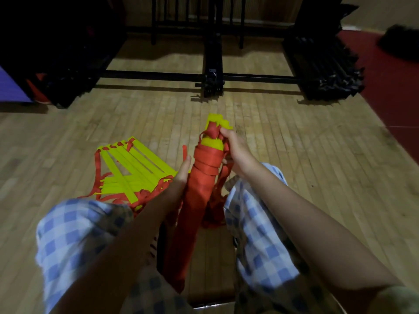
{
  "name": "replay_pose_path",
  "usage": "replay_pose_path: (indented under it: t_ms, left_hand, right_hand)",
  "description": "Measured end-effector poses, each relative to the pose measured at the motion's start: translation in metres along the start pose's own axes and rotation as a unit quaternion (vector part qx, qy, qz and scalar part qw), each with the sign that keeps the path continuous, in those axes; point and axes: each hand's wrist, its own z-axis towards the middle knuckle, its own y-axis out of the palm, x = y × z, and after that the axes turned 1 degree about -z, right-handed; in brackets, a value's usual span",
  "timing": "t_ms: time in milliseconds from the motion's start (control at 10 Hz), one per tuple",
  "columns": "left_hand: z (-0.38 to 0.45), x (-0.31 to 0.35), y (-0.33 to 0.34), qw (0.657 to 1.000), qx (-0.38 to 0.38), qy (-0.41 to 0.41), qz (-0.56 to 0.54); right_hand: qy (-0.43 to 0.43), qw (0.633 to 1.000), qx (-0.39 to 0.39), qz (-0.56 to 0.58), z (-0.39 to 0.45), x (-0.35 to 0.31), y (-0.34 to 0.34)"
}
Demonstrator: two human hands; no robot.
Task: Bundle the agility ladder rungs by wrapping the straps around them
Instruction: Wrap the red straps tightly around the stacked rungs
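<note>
Right hand (235, 152) is pinching an orange strap (224, 175) by the top of the rung bundle (205, 171), fingers curled round it. Left hand (181, 175) lies flat against the bundle's side, fingers straight. The bundle stands tilted between checkered knees (74, 225), yellow tips poking out. A second ladder (129, 171) sprawls loose on the wooden floor (294, 155) to the left. Dark metal racks (324, 69) behind are too murky to make out.

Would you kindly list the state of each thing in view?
Bundle: held upright, mostly wrapped in red strap, yellow rung ends showing on top.
Loose ladder: unbundled, spread on the floor.
Left hand: against the bundle's side.
Right hand: gripping straps near the top.
</note>
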Motion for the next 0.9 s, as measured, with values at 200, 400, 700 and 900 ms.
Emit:
replay_pose_path:
  t_ms: [200, 400, 700, 900]
  left_hand:
    - [-0.012, -0.009, -0.011, 0.987, -0.133, -0.072, 0.049]
    - [-0.004, -0.006, -0.014, 0.996, -0.042, 0.001, 0.081]
    - [0.042, 0.004, -0.002, 0.98, 0.014, 0.195, 0.034]
    - [0.267, -0.061, -0.121, 0.973, 0.034, 0.22, 0.066]
  right_hand:
    - [-0.011, 1.0, -0.008, 0.021, -0.004, -0.005, -0.007]
    - [-0.061, 0.992, 0.053, -0.095, 0.006, 0.003, -0.021]
    - [-0.038, 0.973, -0.054, -0.22, 0.01, 0.013, -0.039]
    - [-0.063, 0.961, -0.003, -0.271, 0.011, 0.019, -0.036]
